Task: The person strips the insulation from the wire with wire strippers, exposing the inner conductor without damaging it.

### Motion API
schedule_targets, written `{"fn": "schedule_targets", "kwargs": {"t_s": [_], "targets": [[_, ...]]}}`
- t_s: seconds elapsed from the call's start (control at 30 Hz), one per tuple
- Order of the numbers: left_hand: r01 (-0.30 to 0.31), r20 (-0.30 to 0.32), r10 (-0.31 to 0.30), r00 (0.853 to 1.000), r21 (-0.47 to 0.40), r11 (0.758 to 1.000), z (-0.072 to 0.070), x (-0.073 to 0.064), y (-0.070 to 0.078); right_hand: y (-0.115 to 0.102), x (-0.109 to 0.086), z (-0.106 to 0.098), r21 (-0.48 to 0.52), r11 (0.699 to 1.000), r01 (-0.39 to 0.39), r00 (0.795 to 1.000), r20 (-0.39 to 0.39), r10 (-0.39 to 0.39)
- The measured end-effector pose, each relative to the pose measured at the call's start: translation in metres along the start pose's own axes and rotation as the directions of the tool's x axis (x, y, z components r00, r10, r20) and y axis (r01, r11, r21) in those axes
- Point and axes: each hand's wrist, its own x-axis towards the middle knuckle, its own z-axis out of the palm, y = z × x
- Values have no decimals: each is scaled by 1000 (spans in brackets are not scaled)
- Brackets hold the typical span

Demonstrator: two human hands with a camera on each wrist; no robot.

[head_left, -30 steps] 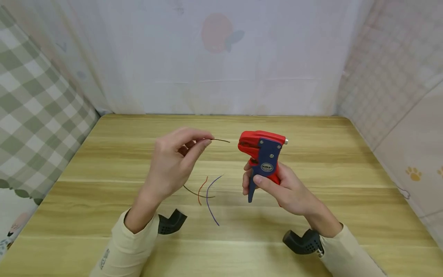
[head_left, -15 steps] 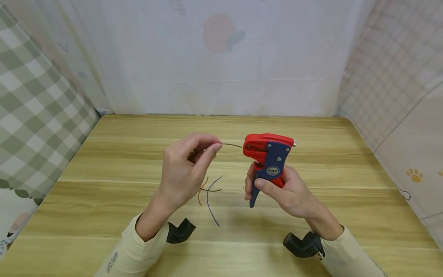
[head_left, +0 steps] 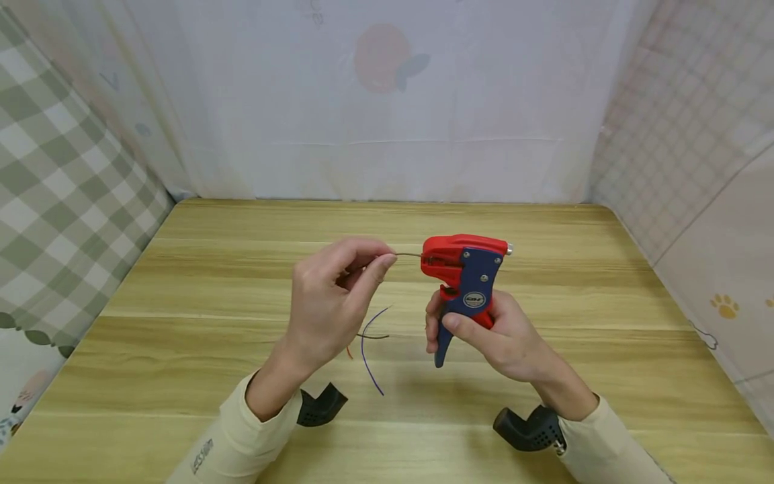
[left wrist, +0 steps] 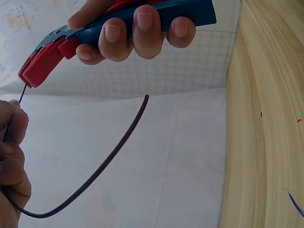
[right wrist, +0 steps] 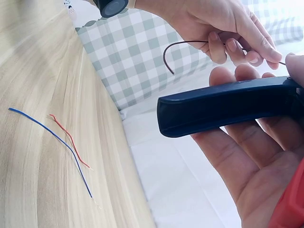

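Observation:
My left hand pinches a thin brown wire between thumb and fingertips. One end of the wire reaches the red nose of a wire stripper; how deep it sits there cannot be told. The wire's other end curves loosely out below the left hand, as the left wrist view shows the brown wire. My right hand grips the red and blue stripper by its handles, thumb across the front. A blue wire and a red wire lie on the table, the red mostly hidden behind my left hand in the head view.
The wooden table ends at a pale curtain. Green checked cloth hangs at the left. Tiny dark and red scraps lie on the table in the left wrist view. Black wrist cameras stick out at both cuffs.
My left hand has moved right and slightly down, bringing the brown wire's end to the stripper's nose. The stripper shifted right and a little down, then slightly back left.

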Motion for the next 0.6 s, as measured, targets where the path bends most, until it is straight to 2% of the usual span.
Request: {"fn": "schedule_targets", "kwargs": {"t_s": [0.2, 0.6], "targets": [[-22, -8, 22, 1000, 21, 1000, 3, -1, 0, 1, -1, 0, 15, 1000, -22, 1000, -6, 22], [-51, -6, 51, 999, 21, 998, 5, -2, 2, 3, -1, 0, 20, 1000, -9, 1000, 1, 9]]}}
